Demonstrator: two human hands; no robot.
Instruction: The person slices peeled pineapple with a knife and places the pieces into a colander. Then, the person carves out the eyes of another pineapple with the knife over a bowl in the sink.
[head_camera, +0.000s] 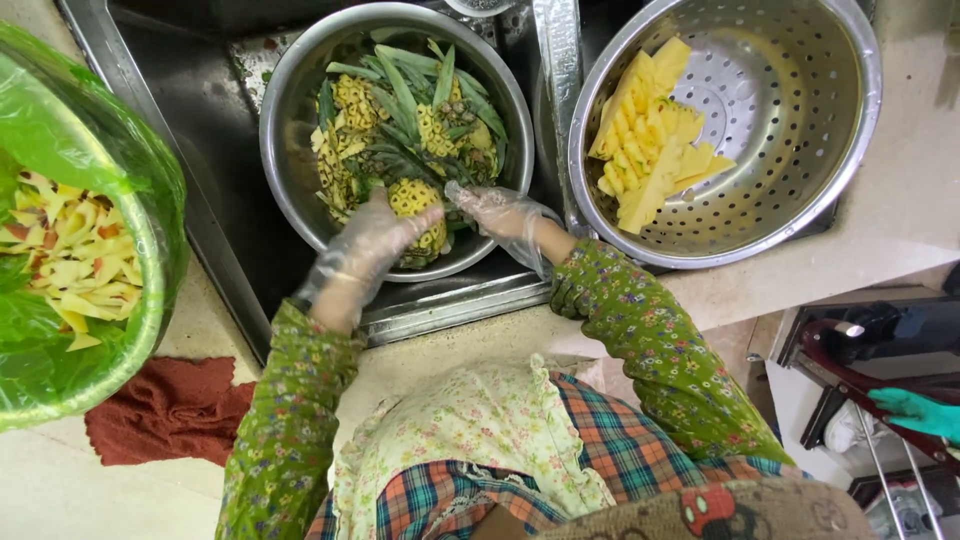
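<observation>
Head view looked straight down as I worked over the sink (215, 180), both hands in thin clear gloves. My left hand (365, 245) was wrapped around a pineapple (418, 205), fingers (412, 222) closed over its near side, and it sat at the near edge of the steel bowl (290, 110) on a heap of leafy crowns and peel strips (400, 110). My right hand (505, 215) lay just beside the fruit, its fingers half curled toward it; I could not tell whether they had a real grip or only touched the skin. To do this well, I judged I needed a firm hold low on the fruit with both palms, since wet gloves slip on rough skin, and I had to lift clear of the spiky leaves rather than drag through them. Right of the bowl, past the sink divider, stood a perforated colander (800, 150) with cut yellow pineapple pieces (650, 130). On the left a bin lined with a green bag (60, 130) held pale peelings, and a dark red cloth (165, 410) lay on the desk (900, 220) below it. The bowl's crowded scraps were the main thing in the way. Another person's teal-gloved hand (915, 412) showed at the far right.
</observation>
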